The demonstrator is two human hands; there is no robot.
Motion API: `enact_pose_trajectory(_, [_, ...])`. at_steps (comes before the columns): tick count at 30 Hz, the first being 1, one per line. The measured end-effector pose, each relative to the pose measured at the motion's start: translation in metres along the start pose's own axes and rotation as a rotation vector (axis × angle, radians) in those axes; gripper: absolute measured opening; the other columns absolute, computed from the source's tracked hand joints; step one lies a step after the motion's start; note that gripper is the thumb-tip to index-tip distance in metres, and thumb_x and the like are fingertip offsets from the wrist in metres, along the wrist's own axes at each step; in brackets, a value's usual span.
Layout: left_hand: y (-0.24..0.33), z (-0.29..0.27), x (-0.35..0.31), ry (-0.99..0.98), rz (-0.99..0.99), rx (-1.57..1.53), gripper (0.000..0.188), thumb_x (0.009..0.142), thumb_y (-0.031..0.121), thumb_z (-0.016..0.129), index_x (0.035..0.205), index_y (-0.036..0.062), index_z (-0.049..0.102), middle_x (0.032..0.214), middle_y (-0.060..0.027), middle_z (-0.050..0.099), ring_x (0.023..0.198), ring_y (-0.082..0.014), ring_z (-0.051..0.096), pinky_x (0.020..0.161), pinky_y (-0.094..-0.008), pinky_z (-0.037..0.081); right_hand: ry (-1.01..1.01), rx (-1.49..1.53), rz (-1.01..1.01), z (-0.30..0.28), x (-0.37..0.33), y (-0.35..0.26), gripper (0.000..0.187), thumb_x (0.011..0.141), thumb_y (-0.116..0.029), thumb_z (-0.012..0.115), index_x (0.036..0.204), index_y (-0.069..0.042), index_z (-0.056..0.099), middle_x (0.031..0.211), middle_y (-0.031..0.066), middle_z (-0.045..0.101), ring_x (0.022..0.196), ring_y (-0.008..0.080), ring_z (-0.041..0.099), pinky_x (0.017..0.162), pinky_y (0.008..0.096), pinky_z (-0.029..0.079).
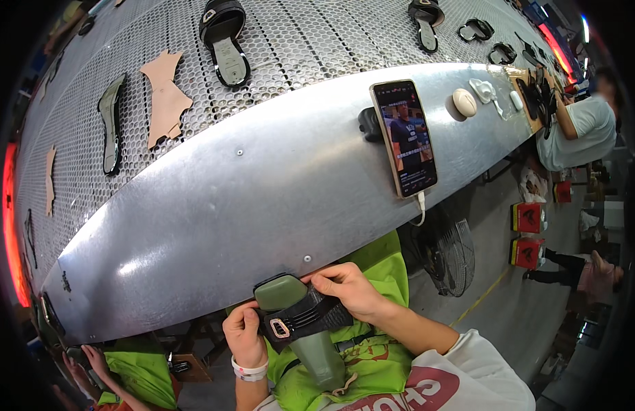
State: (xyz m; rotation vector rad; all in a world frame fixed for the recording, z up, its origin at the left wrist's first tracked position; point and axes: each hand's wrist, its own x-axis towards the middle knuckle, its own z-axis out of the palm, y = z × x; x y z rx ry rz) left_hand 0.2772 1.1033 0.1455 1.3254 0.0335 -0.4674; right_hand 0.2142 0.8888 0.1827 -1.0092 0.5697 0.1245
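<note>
Just off the table's near edge, a green shoe last [320, 359] lies over my lap with a black sandal upper [316, 316] across it. The upper has narrow straps and a shiny rectangular buckle [280, 328]. The last's wide toe end [280, 293] points toward the table, with a dark rim around it. My left hand [246, 337] is closed, pinching the upper's left side by the toe. On the other side, my right hand [350, 291] grips the upper between thumb and fingers. Its fingertips are partly hidden.
A metal table [214, 226] borders a mesh conveyor [297, 48] carrying sandals [228, 58] and a tan cut piece [168, 101]. A phone [405, 137] stands propped on the table near a round beige object [464, 103]. Co-workers sit at far right [577, 130] and lower left [136, 373].
</note>
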Motion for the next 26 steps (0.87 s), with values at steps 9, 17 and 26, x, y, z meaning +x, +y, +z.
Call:
enact_pose_trajectory(9, [-0.002,-0.005,0.0,0.04,0.014,0.071,0.029,0.096,0.02,0.065,0.091,-0.008,0.067,0.079,-0.0027,0.063,0.071,-0.0083,0.052,0.066,-0.0237,0.041,0.041,-0.049,-0.031,0.006,0.004,0.004,0.021,0.095,-0.013,0.064,0.1,0.006,0.071,0.093,0.0057,0.07,0.085,0.0105,0.062,0.079,0.0257,0.05])
enact_pose_trajectory(17, [-0.002,-0.016,-0.002,-0.036,-0.041,-0.149,0.026,0.097,0.02,0.061,0.093,-0.0053,0.063,0.078,-0.0036,0.061,0.068,-0.0114,0.051,0.062,-0.0267,0.042,0.043,-0.286,-0.287,0.033,-0.015,-0.006,0.016,0.09,-0.012,0.067,0.096,0.002,0.073,0.08,0.0058,0.069,0.07,0.0101,0.06,0.067,0.0241,0.047])
enact_pose_trajectory(26, [-0.014,-0.038,-0.002,-0.445,0.095,-0.532,0.028,0.093,0.027,0.066,0.089,0.0019,0.055,0.075,-0.0115,0.053,0.071,-0.0255,0.056,0.063,-0.0403,0.056,-0.025,-0.486,-0.507,0.065,-0.045,-0.018,0.009,0.087,-0.008,0.068,0.087,0.0,0.072,0.071,0.0103,0.064,0.063,0.0198,0.058,0.057,0.0307,0.044])
